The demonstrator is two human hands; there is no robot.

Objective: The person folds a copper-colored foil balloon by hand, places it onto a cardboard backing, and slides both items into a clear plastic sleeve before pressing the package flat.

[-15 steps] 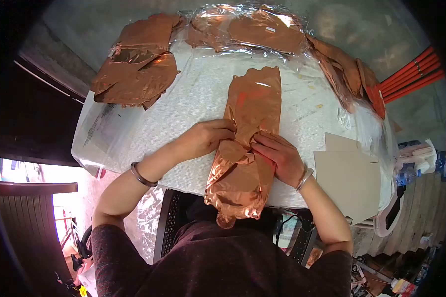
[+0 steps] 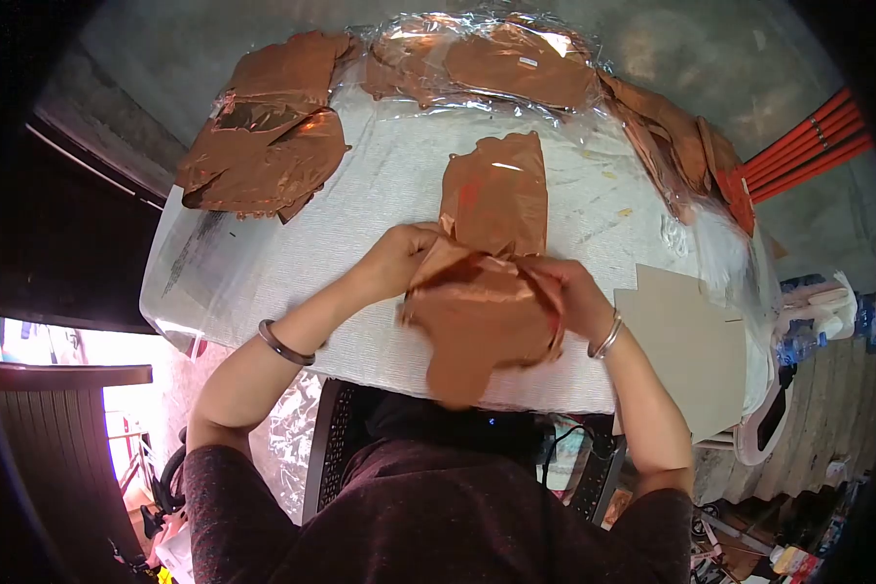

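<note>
A flat, copper-coloured foil balloon (image 2: 501,200) lies lengthwise on the white-covered table (image 2: 360,209) in front of me. Its near half is folded and bunched, with a rounded tab hanging toward the table's front edge. At the left of the fold, my left hand (image 2: 404,261) has its fingers closed on the foil; its fingertips are partly hidden. My right hand (image 2: 576,297) pinches the opposite side of the same fold, thumb and fingers around the foil. A bracelet circles each wrist.
More copper foil balloons (image 2: 282,117) are piled at the back left, with others in clear plastic (image 2: 521,63) at the back and several at the back right (image 2: 681,136). Grey cardboard sheets (image 2: 686,346) lie right of my right hand. Orange-red poles (image 2: 813,141) stand beyond.
The near half of the balloon has been lifted and folded back, its lower end now higher and bunched between my hands. Both hands have shifted slightly outward, the right one more.
</note>
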